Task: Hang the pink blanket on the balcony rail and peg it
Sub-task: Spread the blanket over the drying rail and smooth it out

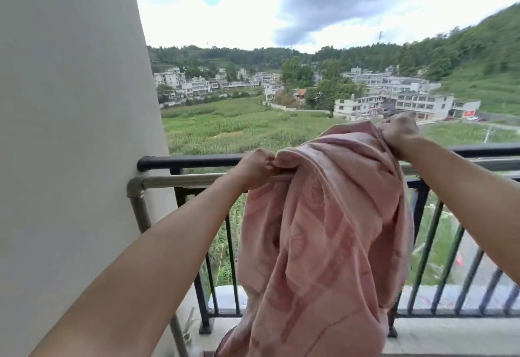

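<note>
Pink blanket point(323, 244) hangs bunched inside the balcony rail point(191, 161), towards its left end. The left hand point(257, 168) pinches its top edge at the silver bar point(183, 180); the right hand point(399, 134) clutches a gathered fistful above the rail. Soft, limp, likely weighty: hold the hem, hands spread.

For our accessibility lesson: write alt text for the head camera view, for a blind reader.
Two bare hands hold a bunched pink patterned blanket on a balcony: the left hand grips its edge by the silver metal tube rail, the right hand holds a gathered part above the black metal top rail. Beyond lie green fields, pale buildings, wooded hills.
</note>
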Motion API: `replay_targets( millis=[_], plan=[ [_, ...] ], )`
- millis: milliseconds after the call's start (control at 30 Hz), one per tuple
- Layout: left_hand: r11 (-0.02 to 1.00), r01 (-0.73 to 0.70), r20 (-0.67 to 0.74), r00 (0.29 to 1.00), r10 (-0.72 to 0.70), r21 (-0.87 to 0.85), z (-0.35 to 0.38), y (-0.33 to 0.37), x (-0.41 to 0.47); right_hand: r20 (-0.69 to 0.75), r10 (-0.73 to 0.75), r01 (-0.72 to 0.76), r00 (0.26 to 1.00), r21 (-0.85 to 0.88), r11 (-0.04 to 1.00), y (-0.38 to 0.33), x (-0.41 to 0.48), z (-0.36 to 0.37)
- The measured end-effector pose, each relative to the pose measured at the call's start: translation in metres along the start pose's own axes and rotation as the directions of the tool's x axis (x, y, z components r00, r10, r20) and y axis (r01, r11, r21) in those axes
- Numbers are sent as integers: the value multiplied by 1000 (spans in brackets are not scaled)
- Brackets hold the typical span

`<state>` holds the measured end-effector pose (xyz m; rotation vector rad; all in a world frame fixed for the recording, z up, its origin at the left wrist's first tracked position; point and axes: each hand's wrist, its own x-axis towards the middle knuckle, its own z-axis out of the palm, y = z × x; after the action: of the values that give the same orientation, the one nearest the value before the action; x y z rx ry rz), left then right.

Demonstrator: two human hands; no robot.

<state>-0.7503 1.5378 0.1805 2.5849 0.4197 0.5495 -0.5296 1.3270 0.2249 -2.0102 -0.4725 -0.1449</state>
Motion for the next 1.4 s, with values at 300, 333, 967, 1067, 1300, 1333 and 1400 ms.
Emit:
replay_targets(
  millis=[300,333,967,1067,1300,1333,1400],
  plan=[
    [994,12,-311,949,-46,-111,-11,47,56,217,-738,687,639,-594,420,-25,-146,14],
    [994,-16,-332,943,-19,-105,-14,57,60,277,-709,666,649,-657,353,-19,-152,24],
    [933,258,-118,965,-235,250,22,39,114,46,-345,265,938,-737,622,23,25,-27],
    [936,290,39,952,-303,202,19,26,100,99,-668,596,737,-563,573,-1,-38,-4],
    [956,242,61,965,-255,168,13,3,46,175,-784,761,595,-437,480,-10,-81,25],
    [957,235,51,968,-247,169,13,-2,40,142,-732,711,666,-418,566,-14,-69,17],
    [962,220,34,973,-228,163,12,-6,33,-39,-648,590,760,-376,715,-21,-30,-5]
  ],
)
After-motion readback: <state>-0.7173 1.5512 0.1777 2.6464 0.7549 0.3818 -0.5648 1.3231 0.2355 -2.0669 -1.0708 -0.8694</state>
